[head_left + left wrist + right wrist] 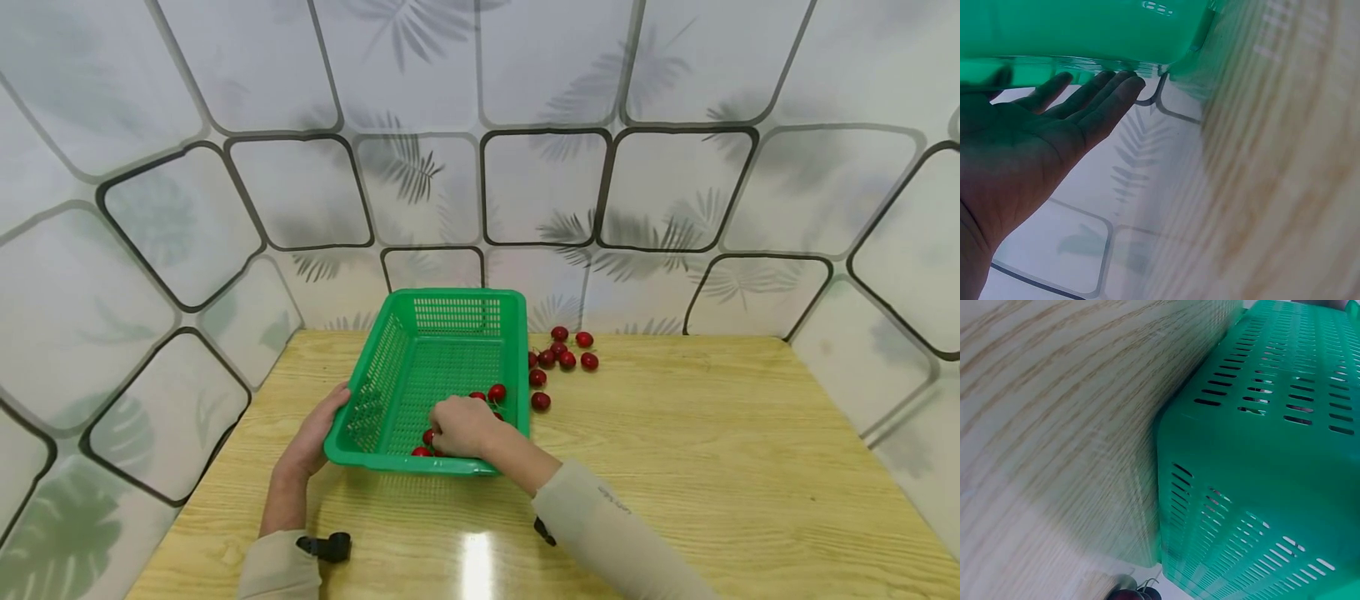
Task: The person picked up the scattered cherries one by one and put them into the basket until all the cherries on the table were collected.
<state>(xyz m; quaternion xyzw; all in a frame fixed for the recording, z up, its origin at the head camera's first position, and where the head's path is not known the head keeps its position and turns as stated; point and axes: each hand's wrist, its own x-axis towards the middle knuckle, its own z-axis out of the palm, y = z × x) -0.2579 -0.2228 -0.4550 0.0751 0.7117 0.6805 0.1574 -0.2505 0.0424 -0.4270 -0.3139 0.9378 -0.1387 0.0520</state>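
A green plastic basket (457,354) with slotted walls stands on the table, with several red cherries (497,392) at its near right. My left hand (315,433) touches the basket's left side from outside. In the left wrist view its fingers (1107,103) lie nearly straight under the rim. Over the near rim, my right hand (468,427) reaches down into the basket among the cherries. Its fingers bend downward and their tips are hidden, so whether they grip a cherry does not show. The right wrist view shows only the basket's outer corner (1210,450).
Outside the basket's right wall, several more cherries (567,360) lie loose on the wooden table (712,450), some with stems. Patterned wall panels (543,192) rise behind the table and at both sides. Light glares off the table's near part.
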